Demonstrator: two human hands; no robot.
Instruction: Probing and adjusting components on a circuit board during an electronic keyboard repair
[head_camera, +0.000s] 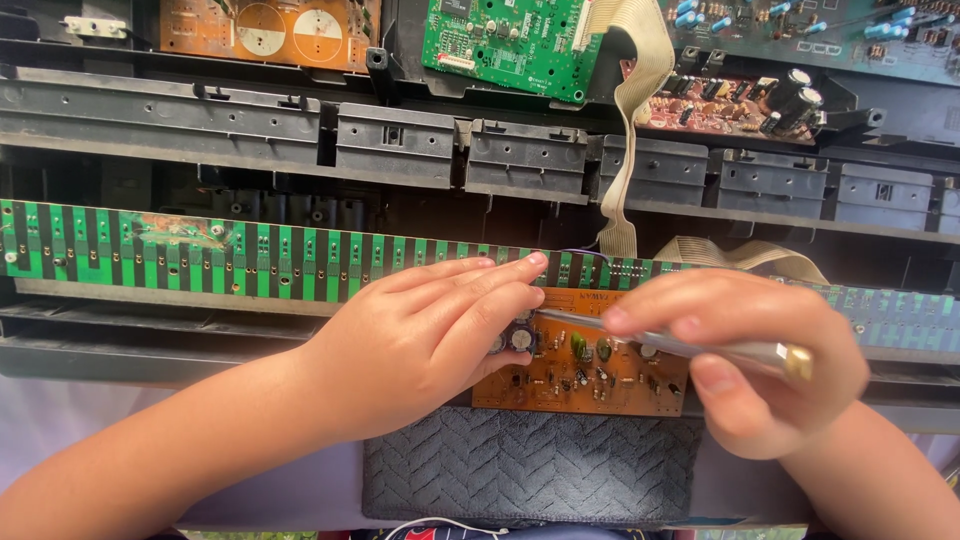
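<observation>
A dark grey knitted cloth (530, 475) lies nearest the camera, at the near edge of the opened instrument chassis. Directly beyond it sits the small orange circuit board (585, 370), taken here as the reference.

The left hand (430, 345) rests on the board's left end, fingers extended and pressed together, fingertips reaching its far-left corner and holding it down beside two cylindrical capacitors (510, 338).

The right hand (740, 355) hovers over the board's right end, pinching a slim metal tool (680, 345) between thumb and fingers. The tool's long axis runs nearly left-right across the board, handle end to the right, tip pointing left toward the capacitors, just short of the left fingers. The right hand is nearer the tool's handle; the left is nearer its tip.

Beyond the board runs a long green contact strip (250, 260), and a beige ribbon cable (630, 130) hangs above it.
</observation>
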